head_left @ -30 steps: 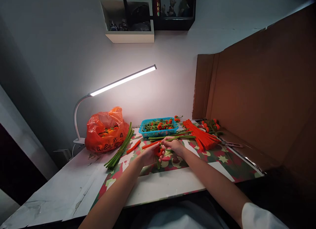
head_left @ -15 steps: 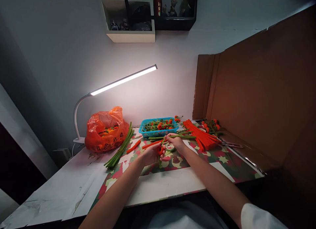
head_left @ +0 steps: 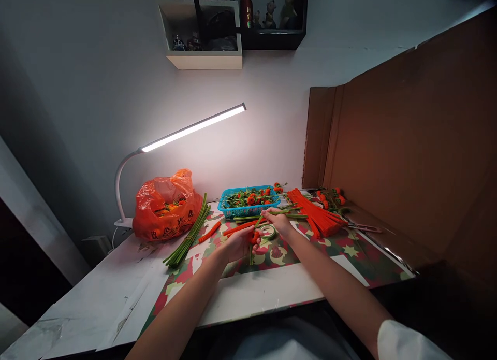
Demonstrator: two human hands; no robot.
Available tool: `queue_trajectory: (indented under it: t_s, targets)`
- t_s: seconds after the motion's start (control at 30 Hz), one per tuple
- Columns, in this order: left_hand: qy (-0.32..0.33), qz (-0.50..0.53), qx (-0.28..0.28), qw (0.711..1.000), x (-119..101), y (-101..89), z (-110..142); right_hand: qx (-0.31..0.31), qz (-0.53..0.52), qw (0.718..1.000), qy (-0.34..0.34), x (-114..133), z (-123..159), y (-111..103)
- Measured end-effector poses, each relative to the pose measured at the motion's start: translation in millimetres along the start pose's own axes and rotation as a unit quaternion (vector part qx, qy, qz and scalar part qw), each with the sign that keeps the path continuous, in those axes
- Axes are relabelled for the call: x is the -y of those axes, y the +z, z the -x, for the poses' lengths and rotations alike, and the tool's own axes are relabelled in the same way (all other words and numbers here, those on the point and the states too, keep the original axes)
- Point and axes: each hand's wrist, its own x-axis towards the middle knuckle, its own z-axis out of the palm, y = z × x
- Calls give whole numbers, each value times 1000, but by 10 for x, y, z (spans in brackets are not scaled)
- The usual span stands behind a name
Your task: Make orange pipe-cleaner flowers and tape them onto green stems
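My left hand is closed around a small orange flower made of a fuzzy material, and its green stem pokes out below the fingers. Just beyond, my right hand pinches the upper end of a thin green strip that runs down to the left fingers. Whether that strip is tape or stem, I cannot tell. A roll of green tape is beside the left fingertips, under the right hand. Orange pipe cleaner lengths and green stems lie behind the hands.
A blue basket of orange flowers stands against the wall. Left are an orange plastic bag, a bundle of green stems and a lit lamp. Right are a red-orange bundle, scissors and a cardboard wall.
My right hand has moved slightly away from the left, drawing the green strip a little longer. My left hand keeps its grip, and the orange flower shows more clearly. The view has shifted slightly.
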Motion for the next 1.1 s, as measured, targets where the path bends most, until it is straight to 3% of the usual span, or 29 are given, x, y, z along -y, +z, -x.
queue_trajectory:
  t_s: [0.57, 0.77, 0.97, 1.1]
  targets:
    - [-2, -19, -6, 1000, 20, -55, -28, -36, -18, 999, 1, 17, -21, -41]
    - [39, -1, -43, 998, 11, -118, -24, 13, -104, 993, 52, 37, 44, 3]
    - [68, 16, -56, 996, 13, -117, -25, 123, -109, 981, 102, 64, 211, 186]
    - [85, 5, -46, 995, 21, -100, -28, 104, -91, 986, 98, 20, 240, 246]
